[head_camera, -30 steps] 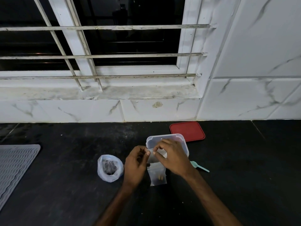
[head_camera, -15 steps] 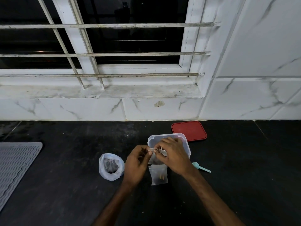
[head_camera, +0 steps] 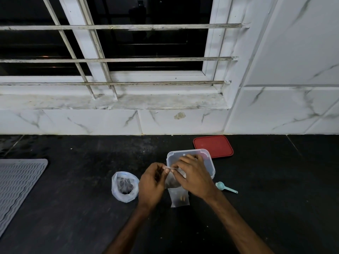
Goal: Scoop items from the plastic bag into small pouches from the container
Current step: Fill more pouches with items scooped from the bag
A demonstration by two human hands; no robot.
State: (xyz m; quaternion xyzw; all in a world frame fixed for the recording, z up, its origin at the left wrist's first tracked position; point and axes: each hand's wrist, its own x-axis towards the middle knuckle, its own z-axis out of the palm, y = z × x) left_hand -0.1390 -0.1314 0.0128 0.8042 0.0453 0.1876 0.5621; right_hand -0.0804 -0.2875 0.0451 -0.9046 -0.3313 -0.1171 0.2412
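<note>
There are two hands, a left hand (head_camera: 152, 182) and a right hand (head_camera: 192, 175). There are two small clear pouches: a held pouch (head_camera: 173, 181) pinched between the hands and a flat pouch (head_camera: 178, 200) on the tabletop (head_camera: 73, 180). There is one plastic bag (head_camera: 124, 187), one clear container (head_camera: 209, 162), one red lid (head_camera: 213, 146), one teal scoop (head_camera: 225, 187) and one grey ribbed mat (head_camera: 16, 186). Three horizontal window bars (head_camera: 128, 26) show.

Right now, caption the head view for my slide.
Left hand and right hand pinch the small pouch beside plastic bag and container.
</note>
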